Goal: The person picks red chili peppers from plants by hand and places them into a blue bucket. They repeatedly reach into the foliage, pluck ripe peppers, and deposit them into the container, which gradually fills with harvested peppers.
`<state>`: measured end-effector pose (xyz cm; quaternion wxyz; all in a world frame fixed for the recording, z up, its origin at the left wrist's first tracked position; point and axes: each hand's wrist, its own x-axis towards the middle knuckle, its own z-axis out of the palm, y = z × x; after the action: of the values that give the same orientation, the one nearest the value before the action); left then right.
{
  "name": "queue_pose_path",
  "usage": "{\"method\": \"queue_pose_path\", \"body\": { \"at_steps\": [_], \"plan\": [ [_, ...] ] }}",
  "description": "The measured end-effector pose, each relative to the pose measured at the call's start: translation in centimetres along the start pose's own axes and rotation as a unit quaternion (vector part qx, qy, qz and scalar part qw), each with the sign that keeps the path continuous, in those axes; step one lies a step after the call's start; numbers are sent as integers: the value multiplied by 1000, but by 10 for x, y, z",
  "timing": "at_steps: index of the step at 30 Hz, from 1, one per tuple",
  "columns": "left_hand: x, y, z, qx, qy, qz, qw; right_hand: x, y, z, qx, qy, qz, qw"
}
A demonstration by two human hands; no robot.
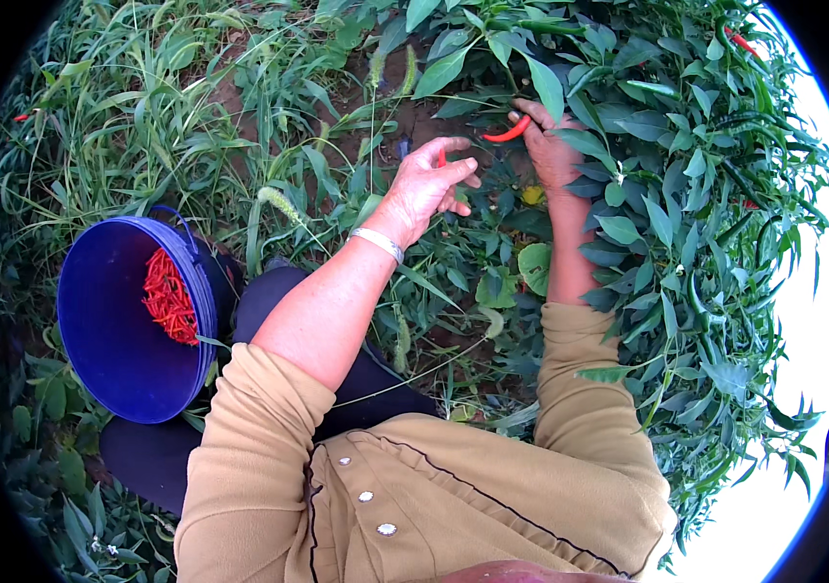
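My right hand [553,146] reaches in among the leaves of a chili plant [648,124], its fingers and thumb on a curved red chili pepper [508,131]. The pepper's tip points left, toward my other hand; its stem end is hidden by the fingers. Just left of it, my left hand [433,178] is half curled, with a bracelet on the wrist. A bit of another red chili [442,157] shows between its thumb and forefinger; the rest of that one is covered by the hand.
A blue bucket [116,313] leans at my left beside my leg, its mouth facing me, with many red chilies [169,299] inside. Grass and weeds [188,124] cover the ground ahead. Green chilies [699,299] hang on the plants at the right.
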<state>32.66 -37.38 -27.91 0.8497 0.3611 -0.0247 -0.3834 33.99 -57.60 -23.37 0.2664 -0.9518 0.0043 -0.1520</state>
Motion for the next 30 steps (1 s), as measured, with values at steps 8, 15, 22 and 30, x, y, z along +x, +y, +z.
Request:
{"method": "queue_pose_path", "body": {
  "at_steps": [8,15,22,30],
  "plan": [
    [7,-5,3,92,-20,26,995,-20,-31,10,-88,-10,-34,996],
    [7,-2,11,101,21,58,993,-24,-59,21,-191,58,-4,980],
    [8,-2,-2,56,25,89,994,-16,-63,40,-170,31,119,978],
    [5,-3,5,203,80,130,967,-16,-68,40,-211,11,151,966]
  ]
}}
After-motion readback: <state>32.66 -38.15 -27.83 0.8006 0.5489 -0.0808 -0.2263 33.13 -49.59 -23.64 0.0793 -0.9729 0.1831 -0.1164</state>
